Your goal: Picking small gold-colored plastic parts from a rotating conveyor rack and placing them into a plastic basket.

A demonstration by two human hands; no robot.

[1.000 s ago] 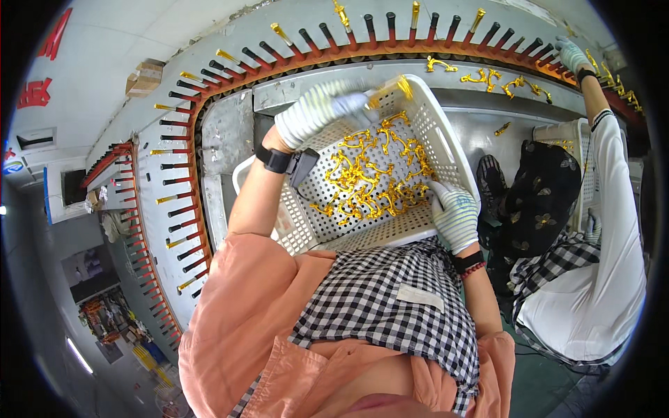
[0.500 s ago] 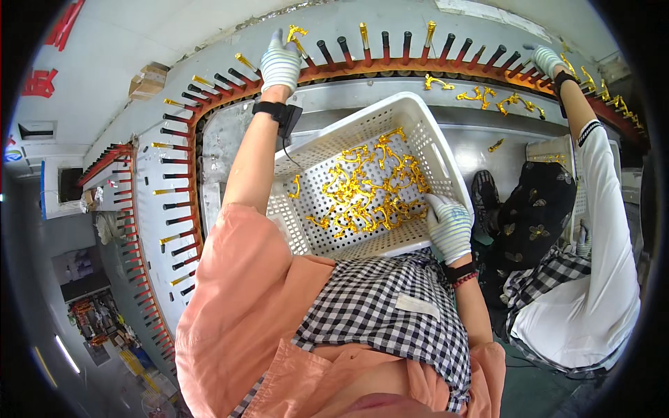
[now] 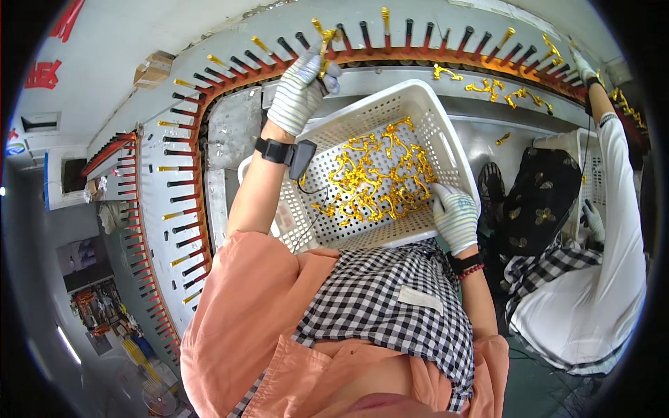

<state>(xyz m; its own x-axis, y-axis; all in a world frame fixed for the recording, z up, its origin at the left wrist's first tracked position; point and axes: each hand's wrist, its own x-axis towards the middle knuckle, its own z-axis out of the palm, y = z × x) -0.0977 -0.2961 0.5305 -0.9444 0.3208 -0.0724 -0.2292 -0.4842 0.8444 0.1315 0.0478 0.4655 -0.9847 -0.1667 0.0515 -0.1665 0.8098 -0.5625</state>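
Observation:
My left hand (image 3: pixel 301 94), in a striped work glove, is closed around a shiny gold fitting (image 3: pixel 326 50) with a branched, curved shape. It is at the row of upright pegs (image 3: pixel 364 35), and the fitting overlaps a gold-topped peg behind it. Below stands a white perforated plastic basket (image 3: pixel 446 139), with many similar gold fittings (image 3: pixel 380 177) lying loose in its bottom. My right hand (image 3: pixel 456 217), gloved too, is over the basket's near right corner, fingers bent over the rim toward the fittings. Its fingertips are partly hidden.
The pegs, black or gold topped, follow a curved orange-red track (image 3: pixel 376 59). Several gold fittings (image 3: pixel 484 87) lie on the metal ledge beyond the basket. At right a co-worker in a white sleeve (image 3: pixel 620 202) reaches to the track. A cardboard box (image 3: pixel 155 68) sits far left.
My left hand has moved right and nearer, turning, with the gold fitting still in it. The pegs have shifted along the track. My right hand stays at the basket corner.

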